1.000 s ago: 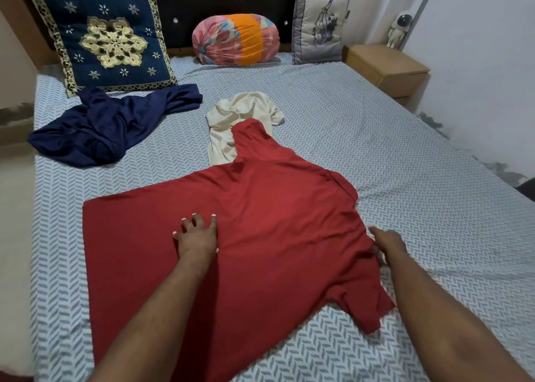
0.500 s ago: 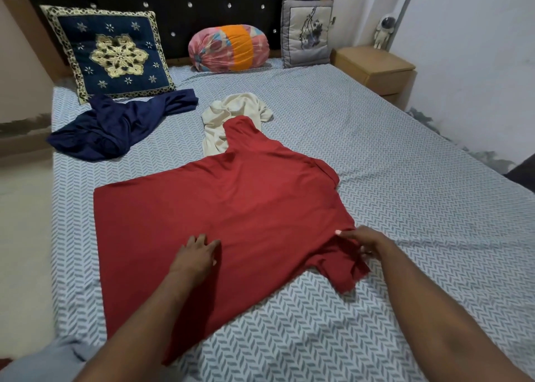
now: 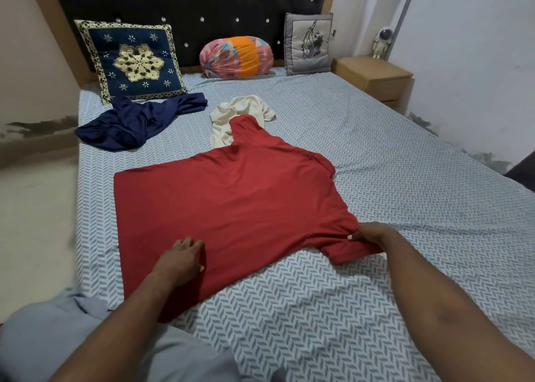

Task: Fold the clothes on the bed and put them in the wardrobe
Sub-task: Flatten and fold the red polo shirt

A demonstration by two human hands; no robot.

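The bed [image 3: 390, 185], covered in a grey-and-white herringbone sheet, fills most of the view and backs onto a black button-tufted headboard [image 3: 188, 8]. Spread flat across the middle of the bed lies the red T-shirt [image 3: 231, 202], its hem toward the left edge of the bed and its far sleeve pointing at the headboard. The tip of that sleeve lies over a crumpled cream garment [image 3: 228, 115]. A crumpled navy garment [image 3: 136, 121] sits apart from the T-shirt, toward the far left corner, touching the foot of a navy cushion with a gold star pattern [image 3: 130, 60] that leans on the headboard. Along the same headboard rest a pink-and-orange bolster [image 3: 237, 57] and a grey embroidered cushion [image 3: 308, 44]. A wooden nightstand [image 3: 373, 78] stands at the right of the bed and bears a small white astronaut figure [image 3: 382, 41]. The left hand [image 3: 182, 258] rests palm down on the lower body of the T-shirt, fingers loosely extended and grasping nothing. The right hand [image 3: 370, 235] grips the near sleeve where it joins the body, fingers curled over the cloth.
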